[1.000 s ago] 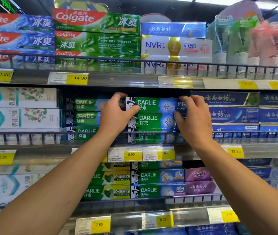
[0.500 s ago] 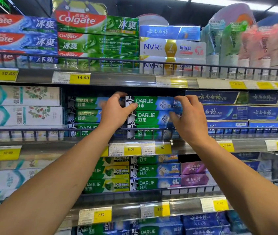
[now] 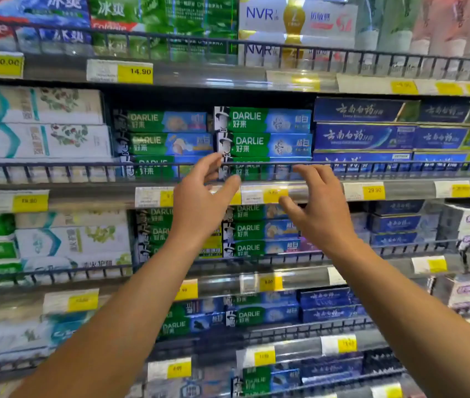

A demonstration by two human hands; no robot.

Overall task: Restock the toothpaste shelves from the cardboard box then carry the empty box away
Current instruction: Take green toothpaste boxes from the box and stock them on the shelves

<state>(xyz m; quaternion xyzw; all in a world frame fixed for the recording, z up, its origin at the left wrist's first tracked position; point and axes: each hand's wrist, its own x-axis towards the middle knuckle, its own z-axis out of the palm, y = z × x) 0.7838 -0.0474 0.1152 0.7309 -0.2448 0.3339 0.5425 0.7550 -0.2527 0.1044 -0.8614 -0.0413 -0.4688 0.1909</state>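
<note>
Supermarket toothpaste aisle, tiered shelves with wire front rails (image 3: 84, 165) and yellow price tags (image 3: 134, 71) along each edge. Cartons lie flat, long faces out, stacked three high behind the rail, which likely keeps the stacks from sliding off and the branding readable. Middle tier: white herbal-print boxes (image 3: 38, 123) on the left, two columns of green-and-blue DARLIE, dark blue cartons (image 3: 363, 136) on the right. Right-hand DARLIE stack (image 3: 263, 132) sits a bit further forward than the left DARLIE stack (image 3: 164, 130), top carton flush with the ones under it, so it reads as seated. Left hand (image 3: 199, 202) and right hand (image 3: 319, 208) are both in front of the shelf edge, just below that stack, apart from it. Both empty: fingers spread and loosely bent, thumbs out, palms turned toward each other at roughly carton-length spacing. No contact visible with rail, tags or cartons. The left hand's fingertips (image 3: 213, 159) overlap the rail line in view; touch or not, can't tell. Judgement: placement on this stack done, hands free for the next pick. Cardboard box is not in frame, presumably below or behind the camera, so how much stock is left can't be read.
</note>
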